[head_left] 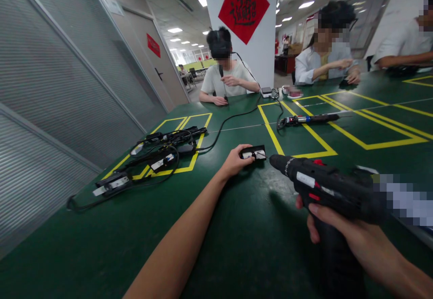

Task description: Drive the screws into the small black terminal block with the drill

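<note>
My left hand (236, 160) grips a small black box-shaped part (259, 151) with a white label on the green table, fingers wrapped round its left end. In my right hand (333, 220) is a black cordless drill (324, 184) with red accents, held by the handle and pointing left. Its chuck and thin bit reach toward the right end of the black part. Whether the bit touches the part, I cannot tell.
Black adapters with cables (165, 154) lie on the left within yellow tape outlines. A cable runs to a small white-and-black device (266, 91). A black tool with a blue band (309, 118) lies at the right. Across the table (233, 127) sit several people.
</note>
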Available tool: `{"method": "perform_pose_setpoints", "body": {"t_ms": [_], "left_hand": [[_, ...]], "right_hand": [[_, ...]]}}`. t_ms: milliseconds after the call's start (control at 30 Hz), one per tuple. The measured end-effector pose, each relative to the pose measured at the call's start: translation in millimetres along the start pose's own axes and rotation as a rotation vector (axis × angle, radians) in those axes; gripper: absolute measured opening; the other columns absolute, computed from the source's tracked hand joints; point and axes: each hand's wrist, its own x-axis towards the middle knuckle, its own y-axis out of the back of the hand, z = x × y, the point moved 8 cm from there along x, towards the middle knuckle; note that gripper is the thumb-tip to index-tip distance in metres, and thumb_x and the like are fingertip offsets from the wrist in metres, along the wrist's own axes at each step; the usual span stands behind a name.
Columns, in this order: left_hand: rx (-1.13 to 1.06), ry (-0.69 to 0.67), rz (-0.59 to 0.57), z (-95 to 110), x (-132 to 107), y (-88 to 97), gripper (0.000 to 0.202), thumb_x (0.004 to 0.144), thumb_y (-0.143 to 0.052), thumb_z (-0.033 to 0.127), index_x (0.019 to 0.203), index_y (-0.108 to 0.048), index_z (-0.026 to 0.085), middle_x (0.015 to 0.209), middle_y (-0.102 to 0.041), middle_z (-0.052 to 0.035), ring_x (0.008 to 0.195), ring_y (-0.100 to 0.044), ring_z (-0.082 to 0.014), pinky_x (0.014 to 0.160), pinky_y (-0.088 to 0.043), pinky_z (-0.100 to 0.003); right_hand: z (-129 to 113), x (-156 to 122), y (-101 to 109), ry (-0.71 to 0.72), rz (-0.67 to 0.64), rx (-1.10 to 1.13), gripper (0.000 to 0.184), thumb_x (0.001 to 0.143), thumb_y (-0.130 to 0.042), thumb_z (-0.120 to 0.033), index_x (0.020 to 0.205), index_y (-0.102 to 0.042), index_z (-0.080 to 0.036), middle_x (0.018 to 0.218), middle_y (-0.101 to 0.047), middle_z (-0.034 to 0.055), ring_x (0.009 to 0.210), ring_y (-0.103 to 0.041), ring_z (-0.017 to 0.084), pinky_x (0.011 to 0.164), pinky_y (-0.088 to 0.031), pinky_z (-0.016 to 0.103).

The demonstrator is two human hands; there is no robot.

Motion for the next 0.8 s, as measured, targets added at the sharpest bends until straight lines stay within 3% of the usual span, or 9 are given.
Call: {"method": "perform_pose_setpoints", "body": {"t_ms": [800], "left_hand": [[-0.02, 0.023, 0.008, -1.8, -1.9, -0.8, 0.051, 0.069, -0.065, 0.032, 0.116, -0.052, 0.016, 0.101, -0.063, -0.0077, 0.083, -0.061, -0.017, 0.073, -0.048, -0.028]], "right_hand": [[-4.0, 4.0, -1.9, 0.018, -0.047, 0.013, 0.032, 0.088, -0.043, -0.041, 0.104, -0.058, -0.018, 0.057, -0.061, -0.0007, 0.055, -0.055, 0.015, 0.052, -0.039, 0.027]]}}
